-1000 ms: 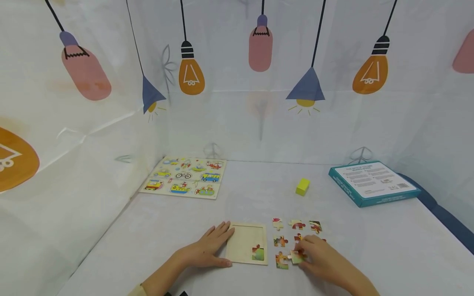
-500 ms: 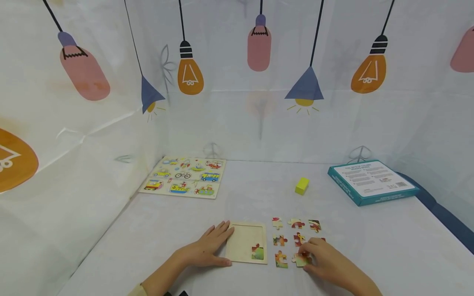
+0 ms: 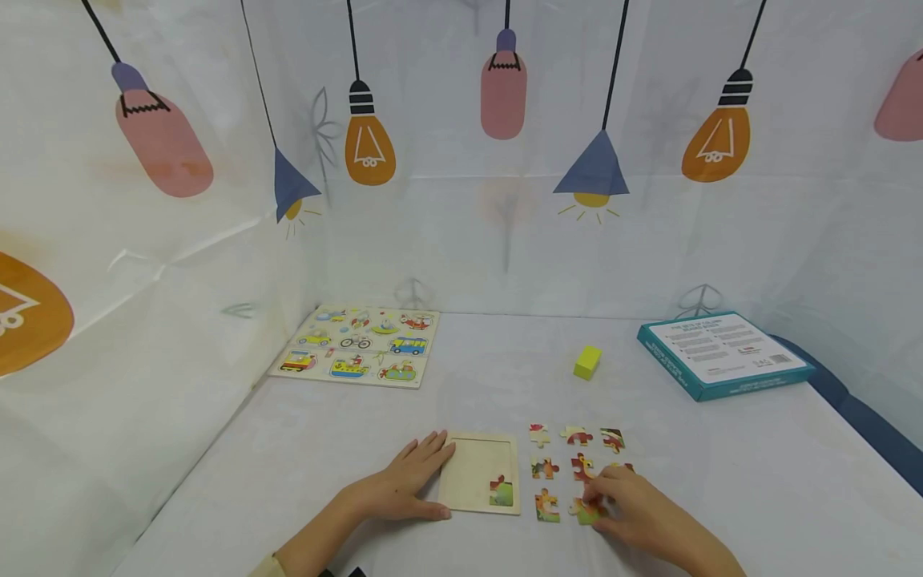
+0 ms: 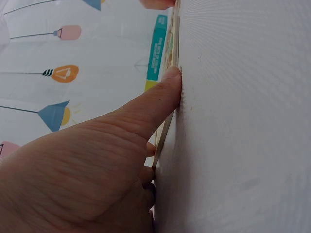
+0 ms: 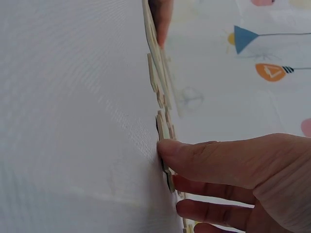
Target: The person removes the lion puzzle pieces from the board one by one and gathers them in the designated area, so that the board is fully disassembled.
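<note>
A shallow wooden puzzle tray [image 3: 472, 473] lies in front of me with one green-and-red puzzle piece [image 3: 501, 493] in its lower right corner. My left hand [image 3: 404, 485] rests with spread, straight fingers along the tray's left edge; its thumb touches the frame in the left wrist view. To the right of the tray, my right hand [image 3: 634, 509] pinches a green-and-orange puzzle piece [image 3: 587, 514] in the bottom row of loose pieces. In the right wrist view the thumb presses on the edge of this piece [image 5: 161, 127]. My fingers partly cover it and a neighbouring piece.
Several loose puzzle pieces [image 3: 546, 468] lie in rows right of the tray. Farther back stand a yellow block [image 3: 587, 363] and a teal box [image 3: 728, 357]. A vehicle picture board [image 3: 356, 344] lies at the back left. A lamp-patterned sheet [image 3: 447, 240] hangs behind the table.
My right hand has shifted slightly right and toward me with the puzzle piece, lowering it from a tilt in the bottom row. The left hand and tray have stayed put.
</note>
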The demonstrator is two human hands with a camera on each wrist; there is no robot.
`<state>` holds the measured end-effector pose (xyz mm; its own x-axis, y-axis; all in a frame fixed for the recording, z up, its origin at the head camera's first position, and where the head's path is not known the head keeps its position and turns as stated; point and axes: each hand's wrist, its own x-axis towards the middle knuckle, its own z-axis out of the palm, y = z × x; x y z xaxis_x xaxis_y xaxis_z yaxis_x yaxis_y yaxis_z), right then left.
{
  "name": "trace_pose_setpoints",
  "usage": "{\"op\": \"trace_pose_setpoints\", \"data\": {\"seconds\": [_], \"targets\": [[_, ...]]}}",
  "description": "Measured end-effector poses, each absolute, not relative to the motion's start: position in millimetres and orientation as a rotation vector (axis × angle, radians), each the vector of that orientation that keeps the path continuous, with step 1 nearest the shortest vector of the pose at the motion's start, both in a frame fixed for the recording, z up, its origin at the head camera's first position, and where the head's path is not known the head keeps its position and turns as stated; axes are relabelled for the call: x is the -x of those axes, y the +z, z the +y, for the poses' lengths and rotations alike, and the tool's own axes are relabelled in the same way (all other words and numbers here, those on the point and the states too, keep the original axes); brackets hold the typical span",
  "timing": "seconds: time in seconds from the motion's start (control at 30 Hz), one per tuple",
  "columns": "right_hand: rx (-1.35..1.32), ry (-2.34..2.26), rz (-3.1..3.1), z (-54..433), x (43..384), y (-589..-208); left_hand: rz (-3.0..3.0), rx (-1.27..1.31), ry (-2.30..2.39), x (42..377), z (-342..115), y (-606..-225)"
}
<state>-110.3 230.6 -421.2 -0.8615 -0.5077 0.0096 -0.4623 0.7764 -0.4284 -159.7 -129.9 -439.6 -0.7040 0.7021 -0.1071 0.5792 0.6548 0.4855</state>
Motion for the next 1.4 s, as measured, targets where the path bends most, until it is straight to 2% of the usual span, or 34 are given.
{"op": "trace_pose_setpoints", "data": {"seconds": [0.4, 0.77, 1.2, 1.4], "targets": [[0.823, -0.654, 2.838, 233.5, 109.6, -421.8, 2.572, -1.012, 0.622, 159.9, -129.7, -441.0], [0.746, -0.591, 2.859, 226.9, 107.9, -418.4, 2.591, -1.018, 0.602, 158.5, -129.5, -441.2], [1.172, -0.544, 3.042, 209.8, 108.3, -408.1, 2.589, -1.021, 0.615, 157.8, -129.9, -437.2], [1.234, -0.517, 3.015, 193.3, 112.7, -401.1, 2.589, -1.027, 0.617, 158.6, -129.5, -437.3]]}}
